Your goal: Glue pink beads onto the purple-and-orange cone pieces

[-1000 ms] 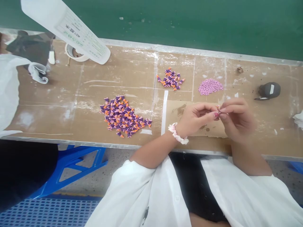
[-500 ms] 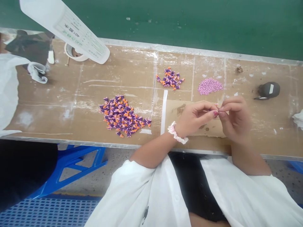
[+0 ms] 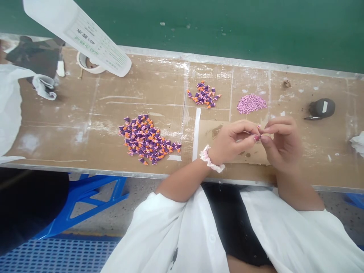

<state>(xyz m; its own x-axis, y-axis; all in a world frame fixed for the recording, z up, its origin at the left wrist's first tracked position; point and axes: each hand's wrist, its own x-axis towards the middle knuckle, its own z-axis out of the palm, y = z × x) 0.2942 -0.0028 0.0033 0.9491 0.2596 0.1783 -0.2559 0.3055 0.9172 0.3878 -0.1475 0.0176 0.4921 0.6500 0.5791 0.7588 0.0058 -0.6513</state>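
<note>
Far to the left of the fingers, on the brown, cardboard-covered table, a white roll of tape lies partly beneath a large translucent white bottle with green and black print. Nearer, but well left of the fingers, spreads a large heap of small purple cone-shaped pieces with orange and pink parts. A long narrow white strip comes next, along the left edge of a flat brown cardboard sheet that reaches beneath the hands. Beyond the strip, ahead and left of the fingers, sits a smaller heap of like pieces.

The left hand, a ruffled white fabric band at its wrist, pinches a tiny pink-and-purple piece between thumb and fingers. This piece lies right at the fingertips and pokes out just above them; most of it is hidden. Just ahead of the fingers lies a mound of small pinkish-lilac beads. The right hand meets the left, its thumb and forefinger pressed together on the same piece. Right of the fingers, well apart, rests a rounded black object with a white label.
</note>
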